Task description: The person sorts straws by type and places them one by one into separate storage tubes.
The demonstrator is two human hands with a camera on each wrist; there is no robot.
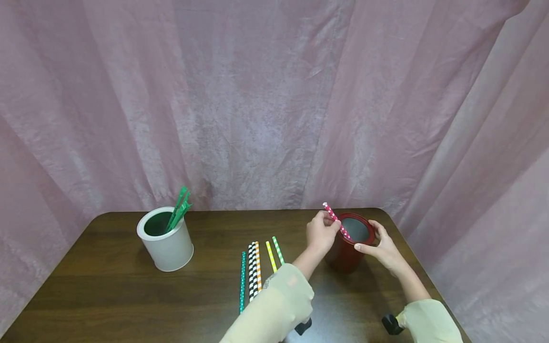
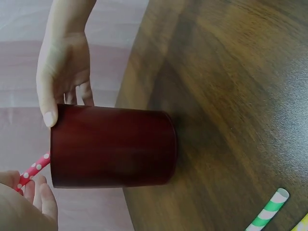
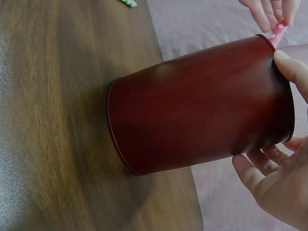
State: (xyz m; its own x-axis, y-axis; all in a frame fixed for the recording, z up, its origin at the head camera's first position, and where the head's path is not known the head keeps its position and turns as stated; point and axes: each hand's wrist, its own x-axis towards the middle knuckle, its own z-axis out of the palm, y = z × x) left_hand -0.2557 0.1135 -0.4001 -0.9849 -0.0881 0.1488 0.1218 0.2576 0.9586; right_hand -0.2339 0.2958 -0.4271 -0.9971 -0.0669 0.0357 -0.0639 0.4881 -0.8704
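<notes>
My left hand (image 1: 320,234) pinches a pink paper straw with white dots (image 1: 328,210) between thumb and fingers. The straw's lower end dips past the rim into a dark red cylindrical holder (image 1: 348,255), which stands upright on the table. Around the holder's right side, my right hand (image 1: 383,248) grips it, thumb at the near rim and fingers on the far side. In the right wrist view the thumb (image 3: 291,70) presses the rim while the fingers curve along the wall. The left wrist view shows the straw (image 2: 34,169) slanting into the holder's mouth.
Several paper straws lie on the brown table (image 1: 206,305): teal dotted (image 1: 242,281), black-striped (image 1: 251,267), orange-striped (image 1: 258,267), yellow (image 1: 270,255) and green-striped (image 1: 279,250). A white cylindrical holder (image 1: 171,250) with green strips (image 1: 180,209) stands at left. Pink curtains hang behind.
</notes>
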